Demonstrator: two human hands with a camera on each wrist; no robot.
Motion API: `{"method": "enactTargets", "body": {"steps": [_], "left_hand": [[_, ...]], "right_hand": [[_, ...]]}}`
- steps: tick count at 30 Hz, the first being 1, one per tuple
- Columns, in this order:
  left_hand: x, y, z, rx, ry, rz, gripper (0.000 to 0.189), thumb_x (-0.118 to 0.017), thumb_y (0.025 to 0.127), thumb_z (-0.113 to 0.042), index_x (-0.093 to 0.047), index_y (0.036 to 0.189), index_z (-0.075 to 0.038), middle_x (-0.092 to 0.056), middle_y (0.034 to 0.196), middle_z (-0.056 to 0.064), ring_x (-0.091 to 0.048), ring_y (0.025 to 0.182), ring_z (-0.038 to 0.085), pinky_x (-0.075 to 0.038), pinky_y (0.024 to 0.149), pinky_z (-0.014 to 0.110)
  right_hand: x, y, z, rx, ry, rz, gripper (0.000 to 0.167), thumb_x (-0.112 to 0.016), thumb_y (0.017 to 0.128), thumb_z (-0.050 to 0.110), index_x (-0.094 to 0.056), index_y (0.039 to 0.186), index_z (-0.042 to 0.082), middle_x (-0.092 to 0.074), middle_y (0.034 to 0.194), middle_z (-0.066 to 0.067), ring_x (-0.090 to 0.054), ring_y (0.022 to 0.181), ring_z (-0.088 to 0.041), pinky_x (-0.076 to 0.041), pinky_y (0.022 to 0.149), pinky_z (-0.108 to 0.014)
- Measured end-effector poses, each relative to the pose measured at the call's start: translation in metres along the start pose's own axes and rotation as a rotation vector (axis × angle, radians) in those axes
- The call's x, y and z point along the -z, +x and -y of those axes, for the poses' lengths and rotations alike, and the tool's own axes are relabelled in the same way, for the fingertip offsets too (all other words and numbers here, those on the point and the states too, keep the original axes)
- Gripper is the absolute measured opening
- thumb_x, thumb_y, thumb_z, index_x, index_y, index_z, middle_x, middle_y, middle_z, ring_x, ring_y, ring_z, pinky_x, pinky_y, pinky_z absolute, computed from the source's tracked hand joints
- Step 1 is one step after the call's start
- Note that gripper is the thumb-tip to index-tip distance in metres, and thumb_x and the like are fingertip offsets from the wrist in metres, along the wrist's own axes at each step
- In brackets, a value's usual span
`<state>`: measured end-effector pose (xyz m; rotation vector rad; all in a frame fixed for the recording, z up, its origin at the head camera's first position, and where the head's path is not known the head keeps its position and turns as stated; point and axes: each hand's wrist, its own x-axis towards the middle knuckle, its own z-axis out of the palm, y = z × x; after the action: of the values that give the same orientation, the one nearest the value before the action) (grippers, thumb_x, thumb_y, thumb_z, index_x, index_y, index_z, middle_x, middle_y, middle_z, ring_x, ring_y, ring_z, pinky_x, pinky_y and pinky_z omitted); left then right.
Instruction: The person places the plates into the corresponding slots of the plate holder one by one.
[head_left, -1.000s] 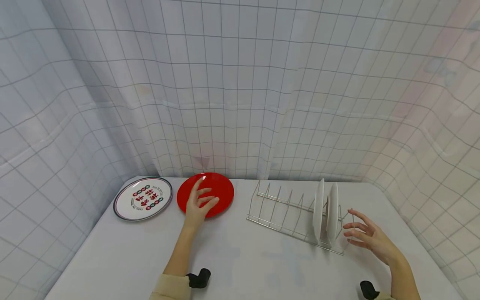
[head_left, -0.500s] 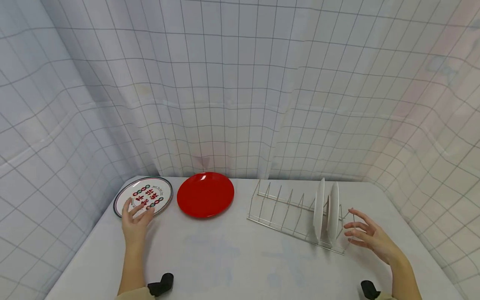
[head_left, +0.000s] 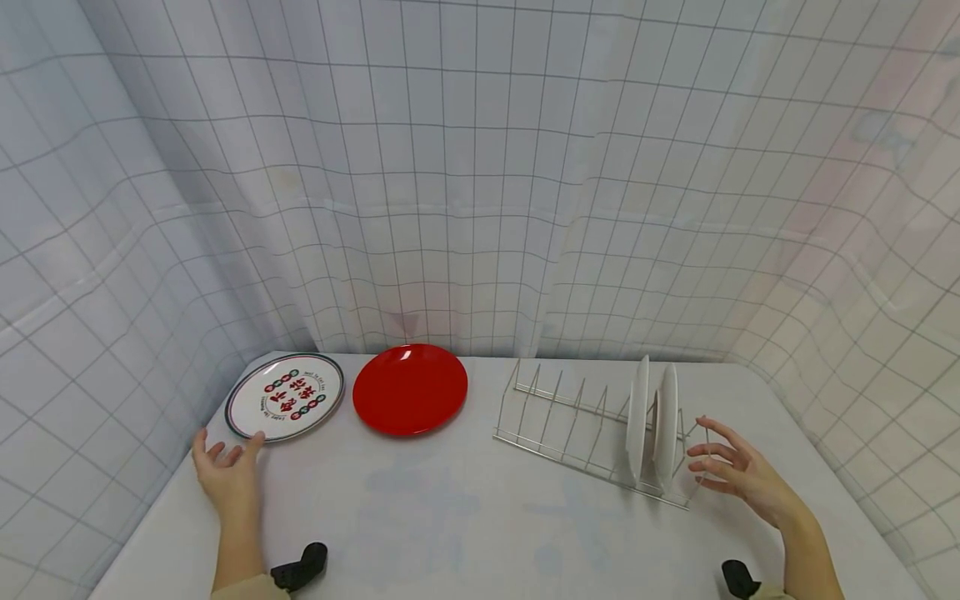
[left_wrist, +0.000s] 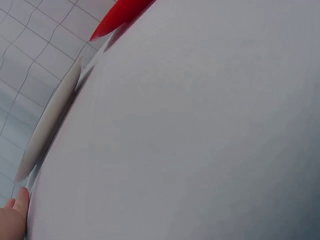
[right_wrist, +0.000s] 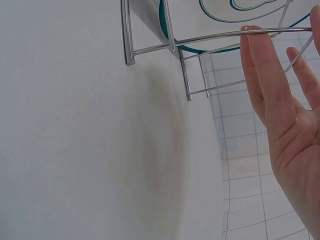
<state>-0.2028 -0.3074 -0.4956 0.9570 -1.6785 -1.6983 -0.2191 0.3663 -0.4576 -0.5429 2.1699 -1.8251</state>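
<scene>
Near the front rim of a white oval plate (head_left: pixel 285 396) with red lettering and a dark edge, my left hand (head_left: pixel 231 479) is spread with relaxed fingers. In the left wrist view a small gap shows between that plate (left_wrist: pixel 50 117) and the fingers (left_wrist: pixel 22 201). My right hand (head_left: pixel 750 479) is at the right end of a wire dish rack (head_left: pixel 570 417); its fairly straight fingertips touch the end wire in the right wrist view. Two white plates (head_left: pixel 665 429) stand upright in the rack's right slots. One has a teal rim (right_wrist: pixel 162 22) and line pattern.
A red plate (head_left: pixel 410 390) lies flat between the white oval plate and the rack. The white table (head_left: pixel 465 517) is enclosed by a gridded curtain (head_left: pixel 480 208) at the back and sides.
My left hand has moved left from above the red plate, across the white oval plate, to its front left edge. The right hand stays at the rack.
</scene>
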Motion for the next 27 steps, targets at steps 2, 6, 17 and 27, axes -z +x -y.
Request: {"method": "enactTargets", "body": {"steps": [2,6,17,27], "left_hand": [[-0.002,0.004,0.002,0.019,0.013,0.036,0.082,-0.066,0.082,-0.032,-0.012,0.145,-0.034,-0.024,0.144,0.012,-0.040,0.119,0.017,-0.038,0.094,0.019],[-0.006,0.011,0.004,0.043,0.034,0.103,0.088,-0.065,0.082,-0.037,-0.005,0.146,-0.035,-0.022,0.147,0.018,-0.037,0.127,0.023,-0.035,0.102,0.023],[-0.009,0.017,0.000,-0.059,0.323,0.221,0.082,-0.052,0.090,-0.036,-0.001,0.146,-0.005,-0.010,0.147,0.025,-0.028,0.129,0.035,-0.032,0.104,0.038],[-0.013,0.016,0.002,-0.088,0.369,0.179,0.082,-0.058,0.089,-0.027,-0.004,0.145,-0.001,-0.013,0.144,0.023,-0.035,0.119,0.034,-0.040,0.090,0.023]], "right_hand": [[0.000,0.000,0.001,-0.003,0.001,-0.003,0.057,-0.041,0.095,-0.001,-0.017,0.145,0.013,-0.057,0.111,0.001,-0.061,0.099,-0.014,-0.051,0.081,-0.028],[-0.001,0.000,0.001,-0.003,0.001,0.002,0.057,-0.041,0.095,-0.001,-0.016,0.145,0.013,-0.057,0.111,0.002,-0.060,0.099,-0.014,-0.051,0.082,-0.028],[-0.002,-0.001,0.003,-0.016,0.012,0.003,0.059,-0.041,0.095,0.000,-0.011,0.145,0.007,-0.057,0.111,0.003,-0.060,0.099,-0.011,-0.051,0.082,-0.028],[-0.002,-0.001,0.003,-0.016,0.006,-0.002,0.059,-0.042,0.095,0.000,-0.009,0.145,0.005,-0.057,0.111,0.003,-0.060,0.098,-0.011,-0.051,0.082,-0.027]]}}
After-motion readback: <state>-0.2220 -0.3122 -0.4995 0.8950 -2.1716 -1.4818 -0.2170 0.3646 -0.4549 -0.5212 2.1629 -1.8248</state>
